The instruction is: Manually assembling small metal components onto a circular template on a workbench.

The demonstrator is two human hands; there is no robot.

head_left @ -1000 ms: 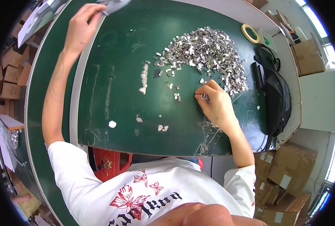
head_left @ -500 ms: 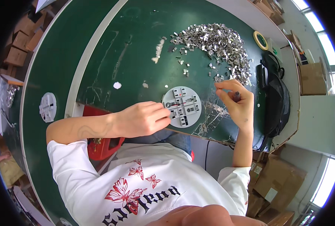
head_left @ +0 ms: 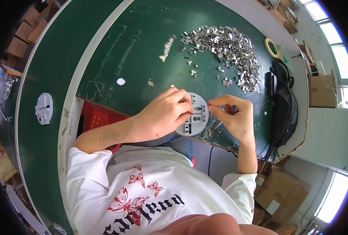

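Note:
A round light-grey plastic base (head_left: 200, 127) lies near the table's front edge, with raised blocks and small dark and metal parts on it. My left hand (head_left: 168, 113) is over its left side, fingers curled and fingertips closed together; what is between them, if anything, is hidden. My right hand (head_left: 236, 117) is just right of the base. Thumb and forefinger are pinched at its right rim, and anything in the pinch is too small to tell. A dark rod-shaped tool (head_left: 234, 109) is tucked in the curled fingers of that hand, its end showing.
A heap of small metal clips (head_left: 228, 47) spreads across the back right of the green table (head_left: 142, 51), several loose ones beside it. A black bag (head_left: 285, 105) and a tape roll (head_left: 271, 47) are at the right. Another round grey base (head_left: 44, 109) lies far left.
My left hand has moved right and up, over the base's left part. My right hand has come from near the metal clips leftward and down to the base's right rim.

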